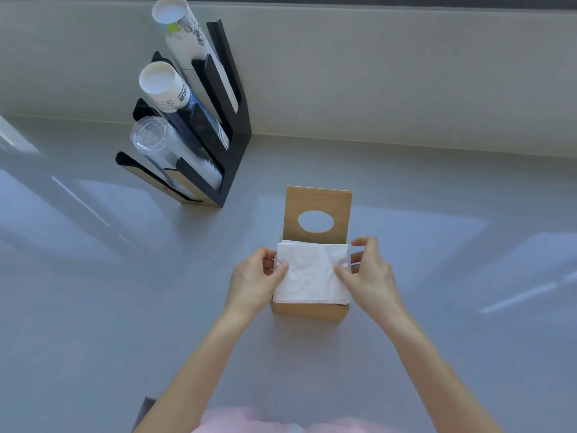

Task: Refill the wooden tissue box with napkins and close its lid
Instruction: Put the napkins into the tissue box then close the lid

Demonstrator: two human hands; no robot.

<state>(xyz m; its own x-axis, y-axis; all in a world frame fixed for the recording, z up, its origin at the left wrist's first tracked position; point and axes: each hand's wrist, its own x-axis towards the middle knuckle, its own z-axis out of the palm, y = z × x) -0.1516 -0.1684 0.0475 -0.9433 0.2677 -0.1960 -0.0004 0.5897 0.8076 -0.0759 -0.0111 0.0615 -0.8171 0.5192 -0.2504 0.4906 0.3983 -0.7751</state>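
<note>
A light wooden tissue box [307, 312] stands on the grey counter in the middle of the head view. Its lid [317, 203], with an oval hole, stands upright at the box's far edge. A white stack of napkins [310, 275] lies across the open top of the box. My left hand [259, 273] pinches the stack's left edge, thumb on top. My right hand [370, 273] pinches the right edge, with the index finger raised over the far right corner.
A black cup dispenser rack [232, 142] stands at the back left against the wall, holding a stack of clear plastic cups [156, 142] and two stacks of paper cups [165, 85]. The glossy grey counter [452, 276] stretches to all sides.
</note>
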